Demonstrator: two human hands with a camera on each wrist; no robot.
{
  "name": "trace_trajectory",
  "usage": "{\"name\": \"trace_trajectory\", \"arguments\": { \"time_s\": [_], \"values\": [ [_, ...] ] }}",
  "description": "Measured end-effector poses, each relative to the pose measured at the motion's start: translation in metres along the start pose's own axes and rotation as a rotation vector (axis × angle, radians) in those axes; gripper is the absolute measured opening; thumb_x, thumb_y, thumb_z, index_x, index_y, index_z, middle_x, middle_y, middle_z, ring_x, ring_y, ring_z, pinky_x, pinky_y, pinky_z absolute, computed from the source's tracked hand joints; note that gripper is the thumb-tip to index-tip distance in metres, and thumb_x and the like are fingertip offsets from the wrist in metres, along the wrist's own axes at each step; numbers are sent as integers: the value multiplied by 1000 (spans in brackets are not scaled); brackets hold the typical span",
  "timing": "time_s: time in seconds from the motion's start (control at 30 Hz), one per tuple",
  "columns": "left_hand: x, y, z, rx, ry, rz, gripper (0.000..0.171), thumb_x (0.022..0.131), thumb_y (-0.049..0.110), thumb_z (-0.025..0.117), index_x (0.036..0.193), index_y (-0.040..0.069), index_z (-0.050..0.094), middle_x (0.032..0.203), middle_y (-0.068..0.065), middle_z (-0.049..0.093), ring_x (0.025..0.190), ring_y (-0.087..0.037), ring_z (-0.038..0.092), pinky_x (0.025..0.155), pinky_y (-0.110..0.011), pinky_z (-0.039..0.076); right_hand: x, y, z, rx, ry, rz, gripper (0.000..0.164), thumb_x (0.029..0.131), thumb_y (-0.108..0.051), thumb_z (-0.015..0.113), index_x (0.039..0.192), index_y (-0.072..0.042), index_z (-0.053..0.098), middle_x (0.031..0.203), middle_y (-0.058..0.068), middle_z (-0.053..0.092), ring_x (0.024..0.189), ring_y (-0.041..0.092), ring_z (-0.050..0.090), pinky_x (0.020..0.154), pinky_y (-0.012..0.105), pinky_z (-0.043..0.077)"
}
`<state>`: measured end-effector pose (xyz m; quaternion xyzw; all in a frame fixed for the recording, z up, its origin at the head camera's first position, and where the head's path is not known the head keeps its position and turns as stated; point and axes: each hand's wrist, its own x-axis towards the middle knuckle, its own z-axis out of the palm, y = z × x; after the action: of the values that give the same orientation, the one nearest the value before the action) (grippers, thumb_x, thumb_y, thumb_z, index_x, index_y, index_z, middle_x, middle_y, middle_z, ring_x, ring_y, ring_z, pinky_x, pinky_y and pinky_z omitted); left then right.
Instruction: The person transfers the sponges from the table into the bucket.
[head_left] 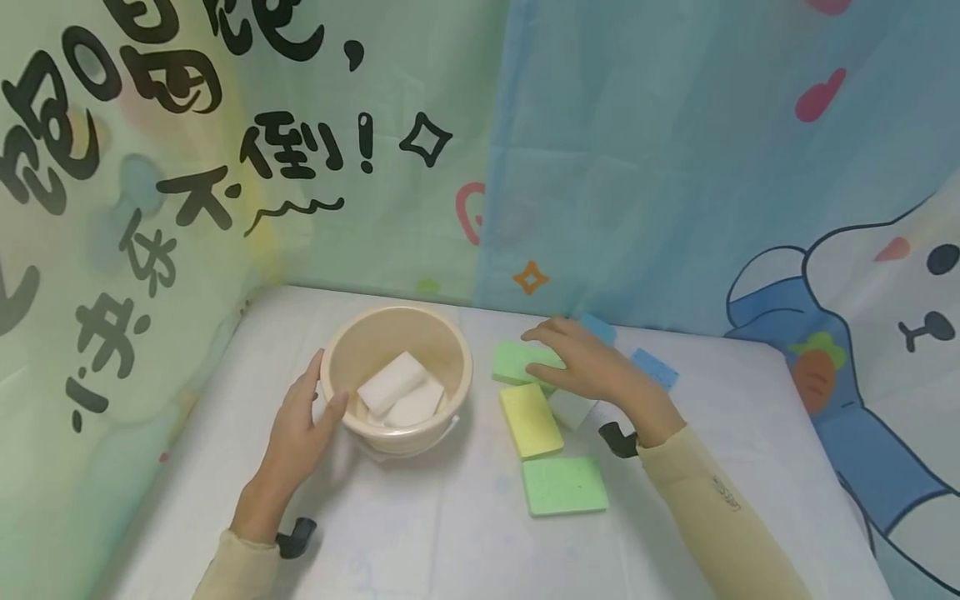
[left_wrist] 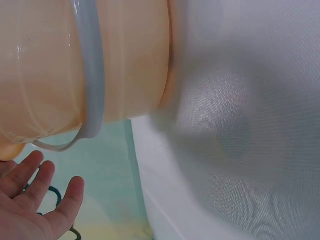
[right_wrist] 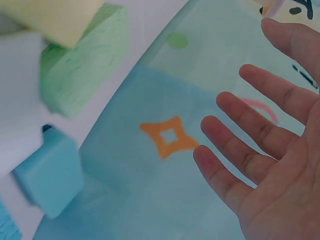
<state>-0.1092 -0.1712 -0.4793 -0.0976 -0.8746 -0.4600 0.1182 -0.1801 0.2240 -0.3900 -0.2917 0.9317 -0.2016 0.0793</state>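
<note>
A cream bucket (head_left: 397, 329) stands left of centre on the table, with white sponge blocks (head_left: 392, 383) lying inside. My left hand (head_left: 296, 433) is at the bucket's left side, fingers extended along the rim and thumb by its near edge. In the left wrist view the bucket's pale handle (left_wrist: 92, 75) hangs down its wall. My right hand (head_left: 581, 362) hovers over the sponges with nothing in it, fingers spread in the right wrist view. Beneath and around it lie a green sponge (head_left: 517, 362), a yellow sponge (head_left: 531, 421) and a partly covered white sponge (head_left: 572, 410).
Nearest me lies another green sponge (head_left: 564, 486). Blue sponges (head_left: 654, 368) sit toward the back right, one partly behind my right hand. A printed curtain (head_left: 637, 192) rises along the back and left edges of the white table (head_left: 420, 533).
</note>
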Motion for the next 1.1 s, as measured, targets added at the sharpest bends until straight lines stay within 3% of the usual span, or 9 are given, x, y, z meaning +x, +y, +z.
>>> {"name": "trace_trajectory", "arguments": {
  "time_s": [0.27, 0.6, 0.87, 1.1],
  "values": [
    [0, 0, 1, 0, 9, -3, 66, 103, 22, 54, 157, 0, 25, 155, -21, 38, 138, -38, 38, 104, -57, 41, -37, 13, 7, -30, 44, 28, 45, 96, -22, 70, 134, -1, 58, 130, 17, 57, 119, 36, 52, 95, 53, 47],
    [-1, 2, 1, -10, 10, 0, 66, 102, 21, 56, 157, 0, 25, 155, -21, 38, 138, -38, 38, 104, -56, 41, -84, 16, 35, -46, 81, 48, 41, 93, -19, 73, 129, -3, 62, 125, 14, 61, 116, 39, 55, 95, 57, 47],
    [-1, 1, 2, -13, 8, 2, 66, 103, 22, 55, 157, 1, 25, 155, -20, 38, 139, -37, 38, 104, -56, 41, -111, 12, 56, -8, 28, 135, 45, 92, -27, 75, 130, -7, 63, 129, 14, 59, 120, 39, 53, 96, 58, 47],
    [0, 0, 2, -19, 14, 2, 66, 103, 20, 55, 157, 0, 25, 155, -20, 38, 139, -38, 38, 104, -56, 41, -122, 11, 76, 25, -18, 206, 52, 88, -34, 78, 131, -9, 63, 132, 11, 58, 123, 37, 52, 100, 57, 45]
  ]
}}
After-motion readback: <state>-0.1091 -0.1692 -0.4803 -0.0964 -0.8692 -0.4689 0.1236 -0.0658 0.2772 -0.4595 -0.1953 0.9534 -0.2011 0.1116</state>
